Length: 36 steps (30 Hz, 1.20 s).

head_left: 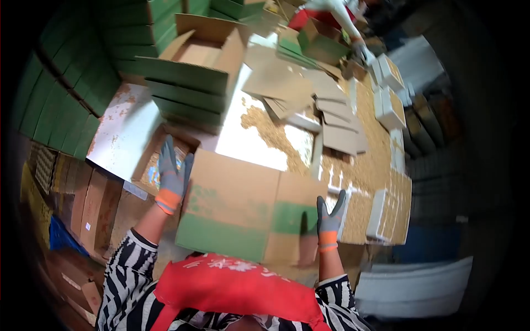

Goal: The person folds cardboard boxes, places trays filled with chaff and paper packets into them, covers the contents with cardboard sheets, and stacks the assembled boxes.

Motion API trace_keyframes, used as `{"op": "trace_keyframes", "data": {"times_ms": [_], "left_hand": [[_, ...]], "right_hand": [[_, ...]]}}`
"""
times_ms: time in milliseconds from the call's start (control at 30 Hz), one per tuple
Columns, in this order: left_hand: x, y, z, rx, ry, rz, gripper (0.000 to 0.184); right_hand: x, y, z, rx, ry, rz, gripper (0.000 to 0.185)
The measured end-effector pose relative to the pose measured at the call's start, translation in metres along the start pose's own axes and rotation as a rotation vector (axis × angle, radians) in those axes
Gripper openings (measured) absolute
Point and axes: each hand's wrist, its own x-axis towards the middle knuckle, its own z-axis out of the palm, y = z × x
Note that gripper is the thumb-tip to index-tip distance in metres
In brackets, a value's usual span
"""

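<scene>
"Red apron (237,289) lay nearest; where was the carton (234,190)?"

"Just past it, between the left hand (175,175) and the right hand (330,218), its long axis roughly left to right."

"Which hand was nearer?"

"Neither, clearly: each was at its own end, fingers spread wide. I couldn't tell whether they pressed on it."

"And farther out?"

"A box (148,151) sat under the left hand; boards (337,138) lay beyond."

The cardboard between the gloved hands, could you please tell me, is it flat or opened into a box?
Flat: the cardboard shows broad creased panels spread out, with no box interior visible.
</scene>
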Motion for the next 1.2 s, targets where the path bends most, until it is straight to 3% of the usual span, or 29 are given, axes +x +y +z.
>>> {"op": "trace_keyframes", "data": {"times_ms": [67,133,167,233,267,300,367,400,467,500,533,600,667,733,800,833,867,933,1067,1100,1133,1200], "left_hand": [[-0.04,-0.008,0.024,0.084,-0.228,-0.254,0.074],[-0.048,0.011,0.031,0.03,-0.209,-0.223,0.074],[-0.051,-0.004,0.023,-0.015,-0.218,-0.043,0.069],[-0.042,0.026,-0.015,0.559,-0.12,0.687,0.058],[-0.037,0.059,-0.02,0.143,-0.165,0.325,0.055],[-0.03,0.123,-0.028,-0.147,-0.066,0.112,0.055],[-0.013,0.197,-0.049,0.183,0.213,0.446,0.057],[-0.008,0.226,-0.063,0.401,0.343,0.664,0.057],[-0.01,0.272,-0.079,0.55,0.027,0.857,0.047],[-0.01,0.279,-0.079,0.467,-0.243,0.789,0.034],[-0.013,0.279,-0.078,0.492,-0.528,0.626,0.029],[-0.002,0.289,-0.083,0.521,-0.641,0.606,0.03],[0.012,0.297,-0.084,0.526,-0.807,0.276,0.03],[0.046,0.276,-0.084,0.156,-1.157,-0.058,0.028],[0.056,0.3,-0.076,0.364,-1.326,-0.16,0.037],[0.058,0.297,-0.075,0.221,-1.399,-0.143,0.036],[0.062,0.295,-0.074,0.299,-1.408,-0.081,0.036],[0.069,0.293,-0.073,0.438,-1.404,0.045,0.036],[0.062,0.29,-0.075,0.197,-1.272,0.062,0.025],[0.056,0.293,-0.077,0.141,-1.149,0.105,0.017],[0.05,0.3,-0.08,0.164,-0.993,0.246,0.014],[0.054,0.303,-0.092,0.07,-0.724,0.288,0.011]], "right_hand": [[-0.022,0.029,-0.014,0.08,-0.13,0.547,0.088],[-0.036,0.076,-0.005,-0.026,-0.276,0.53,0.094],[-0.039,0.066,-0.007,0.062,-0.163,0.446,0.075],[-0.021,0.029,-0.034,0.466,-0.082,0.321,0.061],[-0.013,0.009,-0.049,0.667,-0.042,0.257,0.054],[-0.005,-0.013,-0.068,0.766,0.005,0.219,0.045],[0.013,-0.009,-0.089,0.834,0.014,0.05,0.029],[0.018,-0.011,-0.103,0.782,-0.136,0.021,0.023],[0.027,0.005,-0.108,0.804,-0.346,0.042,0.024],[0.027,0.011,-0.107,0.772,-0.389,0.089,0.03],[0.028,0.015,-0.107,0.69,-0.231,0.051,0.035],[0.018,-0.027,-0.116,0.524,0.082,-0.023,0.047],[0.01,-0.094,-0.136,0.236,0.423,-0.437,0.067],[0.02,-0.135,-0.126,0.258,0.35,-0.928,0.076],[0.006,-0.194,-0.121,-0.116,0.055,-0.853,0.078],[0.003,-0.202,-0.11,-0.3,-0.086,-0.871,0.079],[0.003,-0.206,-0.102,-0.483,-0.226,-0.876,0.081],[-0.01,-0.199,-0.109,-0.445,-0.256,-0.914,0.081],[-0.041,-0.177,-0.116,-0.495,-0.176,-1.056,0.066],[-0.05,-0.175,-0.115,-0.429,-0.138,-1.05,0.042],[-0.052,-0.166,-0.119,-0.478,-0.175,-1.146,0.034],[-0.053,-0.169,-0.147,-0.198,-0.291,-1.013,0.029]]}}
